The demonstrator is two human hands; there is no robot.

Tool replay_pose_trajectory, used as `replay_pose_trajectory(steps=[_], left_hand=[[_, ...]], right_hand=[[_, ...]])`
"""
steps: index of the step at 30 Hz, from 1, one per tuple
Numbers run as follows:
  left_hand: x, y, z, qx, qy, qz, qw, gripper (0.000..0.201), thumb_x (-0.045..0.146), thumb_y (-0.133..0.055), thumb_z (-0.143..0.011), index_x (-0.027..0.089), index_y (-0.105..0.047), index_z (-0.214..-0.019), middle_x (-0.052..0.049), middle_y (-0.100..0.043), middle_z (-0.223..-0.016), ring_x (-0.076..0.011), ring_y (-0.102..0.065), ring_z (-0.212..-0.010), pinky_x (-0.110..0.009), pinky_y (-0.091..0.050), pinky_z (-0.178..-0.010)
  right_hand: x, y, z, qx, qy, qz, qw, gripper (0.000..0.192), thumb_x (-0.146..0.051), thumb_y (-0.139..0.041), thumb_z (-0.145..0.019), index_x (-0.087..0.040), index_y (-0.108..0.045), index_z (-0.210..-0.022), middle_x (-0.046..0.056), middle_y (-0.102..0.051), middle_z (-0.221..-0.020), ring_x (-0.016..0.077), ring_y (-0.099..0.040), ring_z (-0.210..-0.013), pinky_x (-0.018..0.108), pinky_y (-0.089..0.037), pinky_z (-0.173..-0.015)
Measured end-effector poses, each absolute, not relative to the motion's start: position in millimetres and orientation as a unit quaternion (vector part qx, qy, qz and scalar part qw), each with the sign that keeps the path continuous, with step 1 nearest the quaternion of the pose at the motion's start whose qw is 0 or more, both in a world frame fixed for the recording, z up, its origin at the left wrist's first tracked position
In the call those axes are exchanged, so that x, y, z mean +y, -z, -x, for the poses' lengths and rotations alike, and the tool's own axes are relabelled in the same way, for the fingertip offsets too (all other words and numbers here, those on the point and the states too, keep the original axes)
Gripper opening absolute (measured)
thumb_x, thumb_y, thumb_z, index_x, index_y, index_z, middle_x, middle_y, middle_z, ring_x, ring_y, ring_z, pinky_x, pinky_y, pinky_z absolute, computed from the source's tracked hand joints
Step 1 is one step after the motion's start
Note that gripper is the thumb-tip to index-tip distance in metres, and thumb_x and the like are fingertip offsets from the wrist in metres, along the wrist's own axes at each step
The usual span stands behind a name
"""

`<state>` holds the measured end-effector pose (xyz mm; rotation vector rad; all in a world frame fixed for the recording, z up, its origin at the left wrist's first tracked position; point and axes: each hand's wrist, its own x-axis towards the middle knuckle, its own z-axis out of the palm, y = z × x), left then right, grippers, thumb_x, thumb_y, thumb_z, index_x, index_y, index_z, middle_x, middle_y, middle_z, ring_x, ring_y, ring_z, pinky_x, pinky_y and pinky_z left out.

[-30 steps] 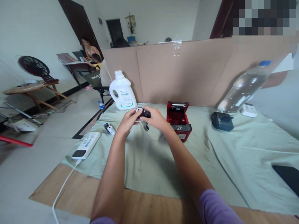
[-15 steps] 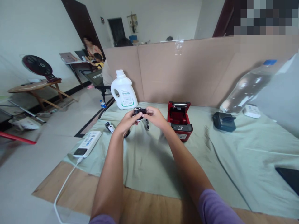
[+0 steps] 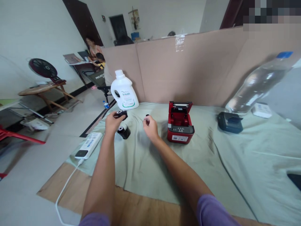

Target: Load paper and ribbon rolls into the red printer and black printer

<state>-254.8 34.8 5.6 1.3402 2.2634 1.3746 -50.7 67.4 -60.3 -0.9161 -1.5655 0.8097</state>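
Observation:
My left hand is closed on a black roll with a white ring showing at its end. Just below it, another black roll with a white end lies on the green cloth. My right hand is closed, fingers curled, with a small dark thing showing at its fingertips; its kind cannot be made out. To the right of that hand stands a small red and black printer, its lid raised and its red inside showing.
A white jug stands behind my left hand, before a cardboard panel. A white power bank with a cable lies at left. At right are a large clear bottle, a black device and a white box.
My hands, together on the black roll before, are now apart. My left hand has moved left with the roll; the right has come down slightly, holding a small dark thing.

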Motion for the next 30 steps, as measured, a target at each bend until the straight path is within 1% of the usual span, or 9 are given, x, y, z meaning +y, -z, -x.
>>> replay_pose_trajectory(steps=[4, 8, 10, 12, 14, 17, 21, 24, 30], left_hand=[[53.3, -15.7, 287.8, 0.845, -0.304, -0.439, 0.016, 0.039, 0.036, -0.078, -0.065, 0.016, -0.068, -0.098, -0.011, -0.074, -0.095, -0.0305, -0.069, -0.096, -0.038, -0.053, -0.083], [80.1, -19.1, 307.6, 0.889, -0.146, -0.432, 0.046, 0.043, 0.047, -0.080, -0.063, 0.015, -0.068, -0.091, -0.017, -0.073, -0.101, -0.0373, -0.068, -0.101, -0.043, -0.052, -0.080], [91.4, -14.0, 311.5, 0.911, -0.085, -0.402, 0.047, 0.053, 0.055, -0.080, -0.061, 0.014, -0.070, -0.094, -0.022, -0.071, -0.111, -0.0431, -0.063, -0.112, -0.048, -0.051, -0.085], [99.4, -5.9, 311.9, 0.926, -0.027, -0.375, 0.025, 0.065, 0.060, -0.081, -0.058, 0.013, -0.070, -0.101, -0.026, -0.067, -0.123, -0.0484, -0.052, -0.128, -0.053, -0.046, -0.093], [103.8, 2.3, 310.4, 0.931, 0.023, -0.366, 0.005, 0.074, 0.062, -0.082, -0.055, 0.013, -0.070, -0.109, -0.027, -0.062, -0.134, -0.0497, -0.041, -0.138, -0.056, -0.041, -0.100], [104.6, 8.2, 307.4, 0.925, 0.078, -0.372, 0.001, 0.077, 0.067, -0.079, -0.056, 0.016, -0.071, -0.113, -0.026, -0.058, -0.140, -0.0500, -0.034, -0.142, -0.057, -0.035, -0.104], [98.7, 3.9, 302.5, 0.912, 0.110, -0.395, 0.008, 0.060, 0.067, -0.071, -0.063, 0.022, -0.076, -0.101, -0.022, -0.068, -0.125, -0.0545, -0.033, -0.138, -0.063, -0.029, -0.102], [93.7, -2.5, 296.9, 0.906, 0.129, -0.402, 0.021, 0.048, 0.065, -0.066, -0.069, 0.023, -0.078, -0.088, -0.021, -0.072, -0.113, -0.0532, -0.037, -0.136, -0.061, -0.028, -0.101], [88.8, -17.5, 279.5, 0.900, 0.158, -0.402, 0.054, 0.043, 0.062, -0.055, -0.078, 0.024, -0.075, -0.077, -0.017, -0.076, -0.087, -0.0506, -0.047, -0.129, -0.065, -0.023, -0.105]], right_hand=[[42.5, 80.3, 60.6, -0.782, -0.208, 0.312, 0.498, 0.011, -0.021, -0.049, -0.089, -0.022, -0.061, -0.089, 0.000, -0.064, -0.073, 0.0160, -0.057, -0.068, 0.029, -0.039, -0.070], [36.9, 83.1, 66.6, -0.826, -0.109, 0.291, 0.471, 0.011, -0.018, -0.052, -0.090, -0.021, -0.062, -0.086, 0.002, -0.067, -0.072, 0.0179, -0.058, -0.073, 0.033, -0.034, -0.076], [38.8, 82.1, 66.8, -0.821, -0.096, 0.303, 0.474, 0.012, -0.017, -0.052, -0.091, -0.020, -0.062, -0.086, 0.002, -0.067, -0.071, 0.0179, -0.058, -0.073, 0.034, -0.032, -0.076], [40.8, 81.4, 65.8, -0.814, -0.090, 0.312, 0.481, 0.012, -0.017, -0.052, -0.091, -0.020, -0.063, -0.087, 0.002, -0.067, -0.071, 0.0177, -0.057, -0.072, 0.034, -0.031, -0.077], [41.8, 81.1, 64.4, -0.812, -0.086, 0.316, 0.484, 0.011, -0.018, -0.052, -0.091, -0.020, -0.063, -0.088, 0.002, -0.068, -0.072, 0.0176, -0.057, -0.072, 0.035, -0.031, -0.077], [41.9, 80.2, 62.4, -0.806, -0.083, 0.324, 0.488, 0.011, -0.017, -0.053, -0.091, -0.020, -0.063, -0.088, 0.002, -0.068, -0.074, 0.0175, -0.057, -0.074, 0.035, -0.030, -0.078], [41.8, 78.0, 60.3, -0.796, -0.085, 0.341, 0.492, 0.010, -0.015, -0.054, -0.089, -0.019, -0.063, -0.088, 0.002, -0.069, -0.077, 0.0181, -0.058, -0.078, 0.036, -0.029, -0.079], [41.9, 76.7, 58.9, -0.795, -0.092, 0.349, 0.488, 0.009, -0.015, -0.055, -0.089, -0.019, -0.063, -0.091, 0.003, -0.069, -0.079, 0.0188, -0.059, -0.080, 0.036, -0.029, -0.079], [43.7, 78.5, 58.7, -0.786, -0.102, 0.354, 0.496, 0.010, -0.015, -0.055, -0.090, -0.019, -0.063, -0.093, 0.003, -0.069, -0.084, 0.0190, -0.059, -0.083, 0.036, -0.029, -0.080]])
